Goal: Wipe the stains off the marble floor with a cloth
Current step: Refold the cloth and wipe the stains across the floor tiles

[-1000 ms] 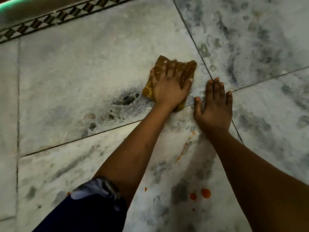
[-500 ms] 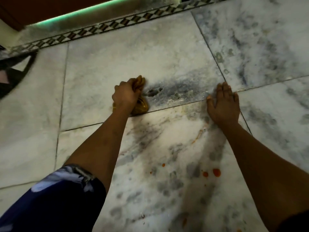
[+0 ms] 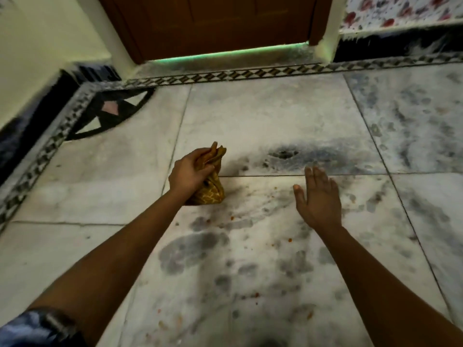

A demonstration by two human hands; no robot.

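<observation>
My left hand [image 3: 191, 173] grips a bunched yellow-brown patterned cloth [image 3: 211, 192], whose lower end hangs near or on the white marble floor [image 3: 263, 121] beside a tile joint. My right hand [image 3: 317, 199] hovers with fingers together and palm down, holding nothing, to the right of the cloth. Small orange stain specks [image 3: 290, 239] dot the tile in front of me, and more orange flecks [image 3: 256, 294] lie nearer. A dark grey smear [image 3: 284, 154] marks the tile beyond the hands.
A brown door [image 3: 213, 23] with green light under it stands ahead. A patterned border strip [image 3: 250, 73] runs along the threshold and down the left wall. A dark inlay [image 3: 110, 111] sits in the left corner. A flowered surface [image 3: 400, 8] is at upper right.
The left hand went from pressing the cloth flat to bunching it and lifting it, moving left. The right hand came up off the floor. The camera tilted up, showing the door.
</observation>
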